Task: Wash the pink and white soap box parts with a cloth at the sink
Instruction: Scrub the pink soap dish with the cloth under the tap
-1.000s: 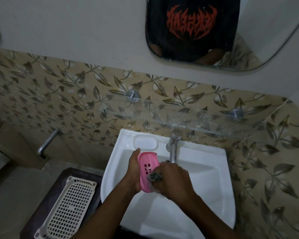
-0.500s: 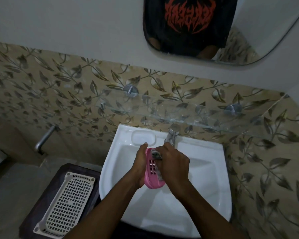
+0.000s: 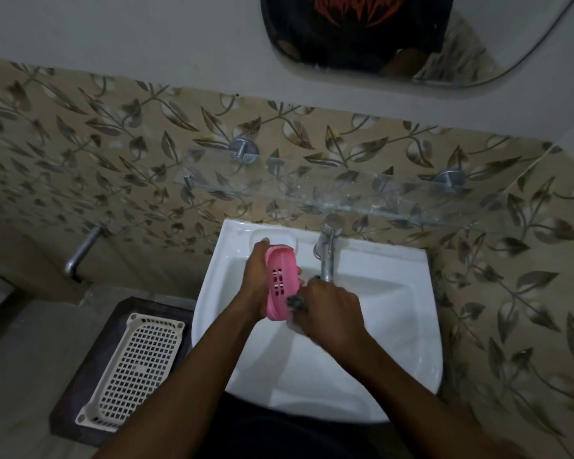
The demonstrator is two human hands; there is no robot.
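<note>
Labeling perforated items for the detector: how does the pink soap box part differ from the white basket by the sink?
The pink soap box part is held on edge over the sink in the left hand; the white basket lies flat on a dark stand, untouched. The pink part has a small cluster of holes mid-face; the basket is gridded all over. The pink part looks smaller and rounder-ended. Both are perforated plastic.
</note>
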